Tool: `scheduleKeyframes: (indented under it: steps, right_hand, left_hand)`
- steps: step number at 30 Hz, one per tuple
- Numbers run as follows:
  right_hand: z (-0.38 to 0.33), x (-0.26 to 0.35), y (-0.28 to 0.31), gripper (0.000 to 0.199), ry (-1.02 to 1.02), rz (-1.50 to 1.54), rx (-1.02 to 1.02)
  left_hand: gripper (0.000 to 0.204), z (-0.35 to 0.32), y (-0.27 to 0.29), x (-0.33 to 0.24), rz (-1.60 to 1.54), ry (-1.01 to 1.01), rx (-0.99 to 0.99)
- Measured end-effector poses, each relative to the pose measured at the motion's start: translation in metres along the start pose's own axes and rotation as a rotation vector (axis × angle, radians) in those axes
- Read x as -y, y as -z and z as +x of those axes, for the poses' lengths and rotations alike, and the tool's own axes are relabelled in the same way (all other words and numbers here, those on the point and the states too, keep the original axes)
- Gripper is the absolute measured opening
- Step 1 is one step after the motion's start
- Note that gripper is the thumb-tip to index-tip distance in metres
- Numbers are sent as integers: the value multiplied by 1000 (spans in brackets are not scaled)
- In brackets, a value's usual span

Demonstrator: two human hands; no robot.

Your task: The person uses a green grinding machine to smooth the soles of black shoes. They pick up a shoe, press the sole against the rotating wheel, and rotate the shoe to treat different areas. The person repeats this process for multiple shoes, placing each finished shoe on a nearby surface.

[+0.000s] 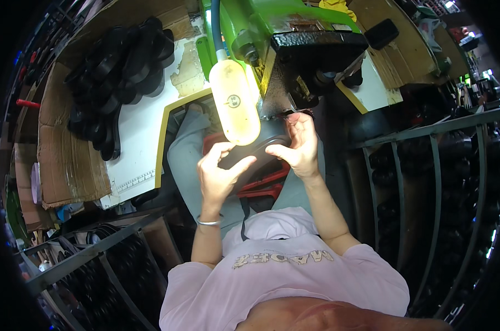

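A black, curved shoe sole (269,144) lies between my hands, up against the lower working part of a green and black machine (321,49). Its near edge bends toward me and its outline is partly blurred. My right hand (300,148) grips the sole's right end, thumb on the near side and fingertips up by the machine's working point. On the left end, my left hand (221,170) is closed with its thumb stretched inward; its fingertips are partly hidden behind the lit lamp (236,107). A bangle circles my left wrist.
Black soles (123,66) are heaped on the white tabletop (142,132) at left, beside cardboard (68,143). Metal racks (95,251) with black pieces flank me on both sides. A black box-like object (381,34) rests on cardboard at the upper right.
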State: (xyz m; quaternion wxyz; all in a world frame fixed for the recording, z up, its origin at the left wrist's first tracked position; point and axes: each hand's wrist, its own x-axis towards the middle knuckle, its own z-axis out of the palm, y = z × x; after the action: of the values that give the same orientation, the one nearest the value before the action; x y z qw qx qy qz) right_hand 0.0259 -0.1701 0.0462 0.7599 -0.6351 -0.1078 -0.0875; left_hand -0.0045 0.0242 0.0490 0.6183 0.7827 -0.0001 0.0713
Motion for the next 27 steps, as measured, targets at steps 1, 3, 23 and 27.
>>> scheduleKeyframes:
  steps: [1,3,23,27]
  right_hand:
    - [-2,-4,-2,70,-9,24,-4]
    - [-8,-11,-8,70,-29,71,-16]
    - [-19,120,99,56,177,-461,-146]
    - [17,122,161,59,661,-577,-401]
  left_hand:
    - [35,-9,-6,10,-36,10,-40]
    - [35,-27,-22,18,-146,17,-158]
    - [18,-37,-41,4,-334,-45,-83]
    - [15,-99,-62,-9,-331,63,212]
